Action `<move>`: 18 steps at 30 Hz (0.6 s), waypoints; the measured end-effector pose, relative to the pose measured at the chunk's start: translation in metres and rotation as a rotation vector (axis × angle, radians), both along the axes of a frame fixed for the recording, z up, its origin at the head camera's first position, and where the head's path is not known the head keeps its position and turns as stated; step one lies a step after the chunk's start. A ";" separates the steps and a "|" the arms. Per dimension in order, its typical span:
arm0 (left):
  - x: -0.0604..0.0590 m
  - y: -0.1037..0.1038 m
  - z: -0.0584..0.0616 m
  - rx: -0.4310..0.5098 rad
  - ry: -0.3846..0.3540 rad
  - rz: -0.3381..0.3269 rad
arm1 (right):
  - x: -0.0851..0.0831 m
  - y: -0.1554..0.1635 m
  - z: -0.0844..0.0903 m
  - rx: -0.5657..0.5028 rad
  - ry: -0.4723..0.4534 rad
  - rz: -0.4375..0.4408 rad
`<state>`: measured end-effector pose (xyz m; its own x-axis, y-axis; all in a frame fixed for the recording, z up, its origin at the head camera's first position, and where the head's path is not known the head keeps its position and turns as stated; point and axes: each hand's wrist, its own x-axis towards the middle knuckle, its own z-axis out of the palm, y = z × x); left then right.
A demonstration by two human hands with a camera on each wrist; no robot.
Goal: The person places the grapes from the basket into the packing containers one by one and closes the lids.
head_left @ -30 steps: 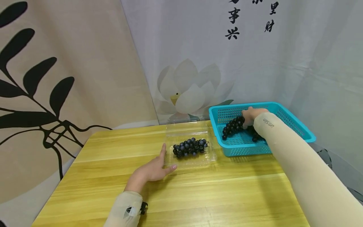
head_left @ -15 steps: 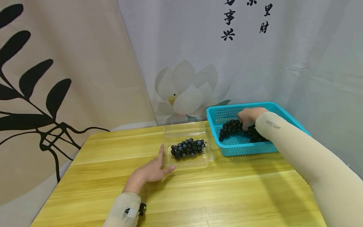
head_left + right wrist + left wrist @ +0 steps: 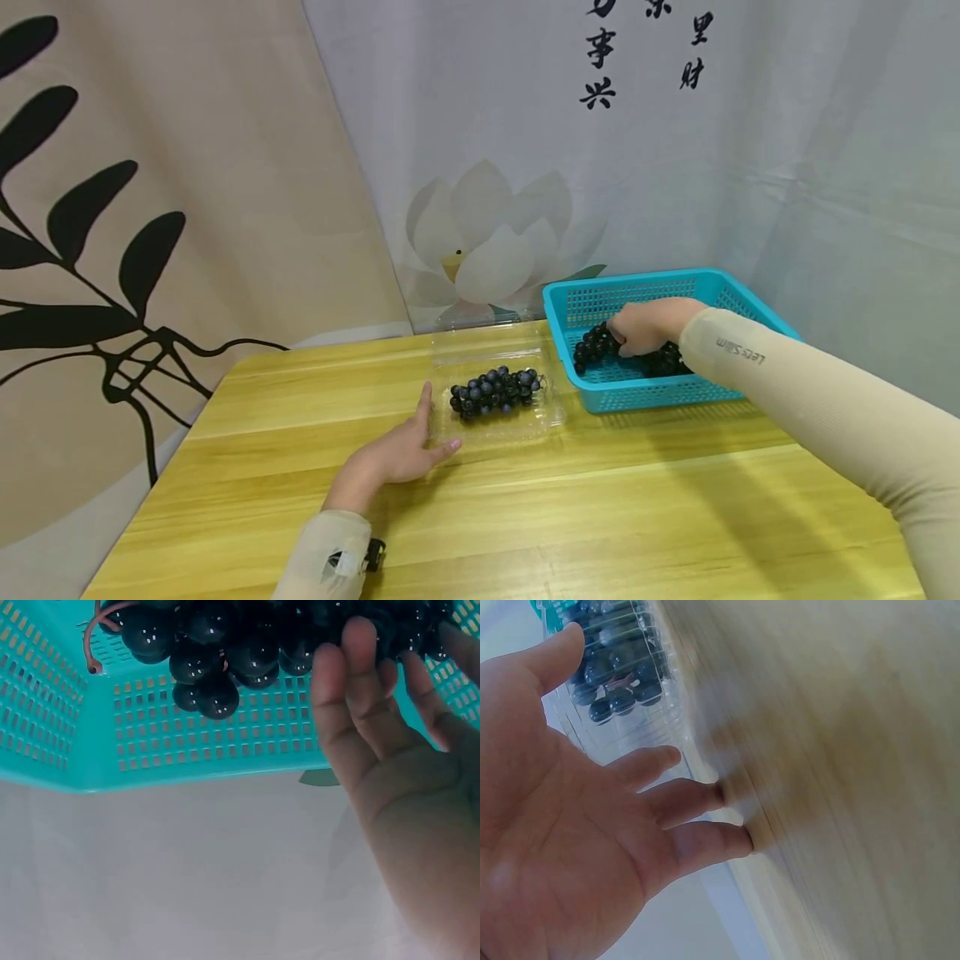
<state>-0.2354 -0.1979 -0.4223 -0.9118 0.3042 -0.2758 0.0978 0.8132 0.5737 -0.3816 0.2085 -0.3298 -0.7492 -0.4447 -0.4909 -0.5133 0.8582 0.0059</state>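
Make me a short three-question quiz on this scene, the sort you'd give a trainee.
1. Which hand is inside the blue basket? A) left B) right C) neither
2. Fill in: the blue basket and the clear container both hold dark ___.
3. True or false: the clear container's lid is closed.

Key
1. B, the right hand.
2. Grapes.
3. False; it stands open at the back.
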 end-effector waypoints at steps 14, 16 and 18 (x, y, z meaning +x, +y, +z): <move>0.001 0.000 -0.002 0.009 0.002 0.007 | -0.017 0.021 0.001 -0.003 0.132 -0.089; 0.001 0.000 -0.002 0.007 0.001 0.007 | -0.019 0.027 0.001 -0.009 0.138 -0.106; 0.000 -0.001 -0.002 0.005 0.003 0.007 | -0.020 0.031 0.002 -0.021 0.135 -0.126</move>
<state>-0.2351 -0.1986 -0.4246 -0.9148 0.2988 -0.2717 0.0935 0.8112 0.5773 -0.4014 0.2398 -0.3282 -0.8581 -0.3520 -0.3739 -0.3971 0.9165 0.0485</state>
